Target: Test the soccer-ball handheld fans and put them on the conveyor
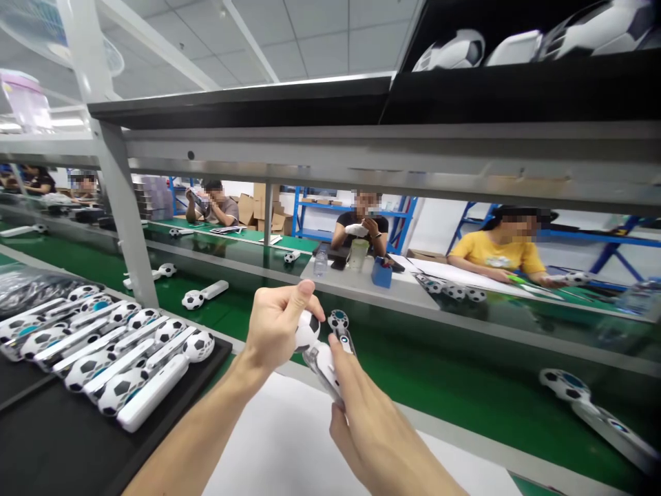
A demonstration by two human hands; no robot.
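A white handheld device (308, 332) with a black-and-white soccer-ball head is held up between both hands, above a white sheet (279, 441). Around the ball head, the fingers of my left hand (276, 324) are wrapped, thumb on top. My right hand (361, 406) grips the white handle, its fingers laid along the side and the thumb underneath. Just beyond, a similar device (339, 319) with a teal disc lies on the green belt (434, 379), partly hidden by my right hand.
On the left, a black tray (56, 448) carries rows of similar devices (155, 393). More devices lie along the belt, one at the right (593, 413). A grey post (121, 207) and overhead shelf (361, 155) frame the view. Several people sit across the line.
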